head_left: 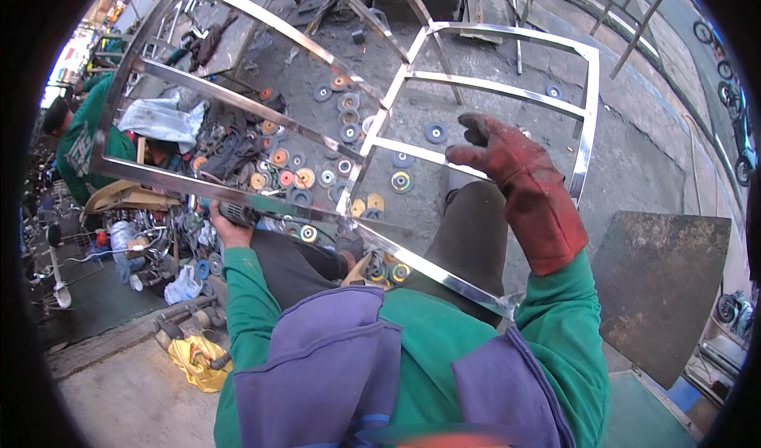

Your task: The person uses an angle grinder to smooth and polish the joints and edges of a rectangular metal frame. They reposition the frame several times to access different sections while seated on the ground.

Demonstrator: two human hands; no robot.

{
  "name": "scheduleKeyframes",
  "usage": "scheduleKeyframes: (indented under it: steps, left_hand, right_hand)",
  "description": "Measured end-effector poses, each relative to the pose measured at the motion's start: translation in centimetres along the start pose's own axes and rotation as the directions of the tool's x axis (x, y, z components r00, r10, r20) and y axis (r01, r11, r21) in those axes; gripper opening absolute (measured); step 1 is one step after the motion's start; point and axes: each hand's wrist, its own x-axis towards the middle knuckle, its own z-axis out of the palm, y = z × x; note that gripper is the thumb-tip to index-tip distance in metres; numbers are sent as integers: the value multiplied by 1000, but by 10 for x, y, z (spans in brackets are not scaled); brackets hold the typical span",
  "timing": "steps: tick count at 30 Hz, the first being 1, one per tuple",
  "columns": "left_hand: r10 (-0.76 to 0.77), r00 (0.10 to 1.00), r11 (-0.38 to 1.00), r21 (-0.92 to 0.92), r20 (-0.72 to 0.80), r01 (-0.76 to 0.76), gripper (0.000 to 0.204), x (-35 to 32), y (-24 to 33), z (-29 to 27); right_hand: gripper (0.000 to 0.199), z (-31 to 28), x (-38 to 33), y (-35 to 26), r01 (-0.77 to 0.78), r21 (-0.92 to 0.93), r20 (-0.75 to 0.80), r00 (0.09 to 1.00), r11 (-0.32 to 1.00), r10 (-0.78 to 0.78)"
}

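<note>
A shiny stainless steel frame [380, 123] of flat bars leans across my lap, its lower bar running from upper left down to my right elbow. My left hand [224, 224], bare, is closed around the grey body of an angle grinder [246, 213] held just under the frame's lower bar. My right hand [507, 167] wears a red leather glove and is raised beside the frame's right part with its fingers spread, holding nothing. I sit in green sleeves and dark trousers, with a purple cloth on my chest.
Several worn grinding discs [317, 171] litter the concrete floor beyond my knees. A rusty metal plate [666, 282] stands at the right. Another person in a green shirt [83, 135] crouches at far left among tools, rags and a yellow cloth [194, 361].
</note>
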Motion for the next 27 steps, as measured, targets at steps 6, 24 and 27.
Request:
scheduleKeyframes:
  steps: [6,24,27]
  left_hand:
    - [-36,994,993,-111,102,47,56,-5,9,-17]
    - [414,844,904,-49,341,-424,62,-158,53,-1]
    - [439,769,865,15,464,-502,67,-182,49,49]
  right_hand:
    - [91,4,-2,4,-156,-118,-50,987,981,151]
    - [94,124,-14,-75,233,540,271,862,809,-429]
    - [89,143,-37,-102,295,458,409,767,839,-493]
